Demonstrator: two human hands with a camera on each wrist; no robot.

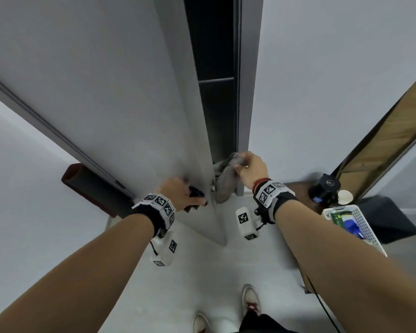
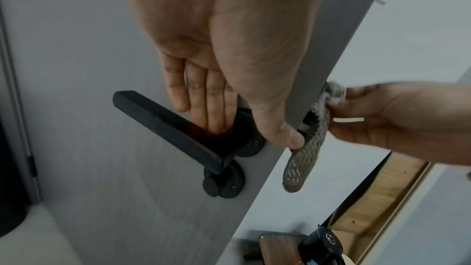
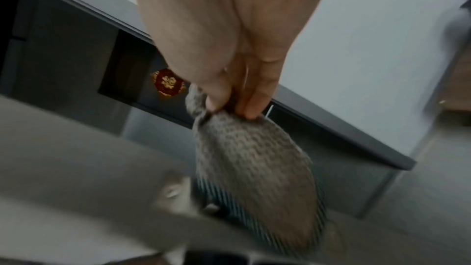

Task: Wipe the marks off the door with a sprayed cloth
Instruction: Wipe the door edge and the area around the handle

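Cloth [image 2: 303, 144] hangs from right hand [image 1: 251, 170] against door edge [image 2: 311, 80].

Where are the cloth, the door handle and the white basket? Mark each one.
cloth [image 3: 252, 160]: right wrist view, on the hanging knitted middle.
door handle [image 2: 163, 114]: left wrist view, on the black lever bar.
white basket [image 1: 368, 227]: head view, on its perforated side wall.

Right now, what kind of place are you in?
Probably a room doorway in a home or flat: a grey door with a black lever handle, pale walls, and a white basket of supplies close by.
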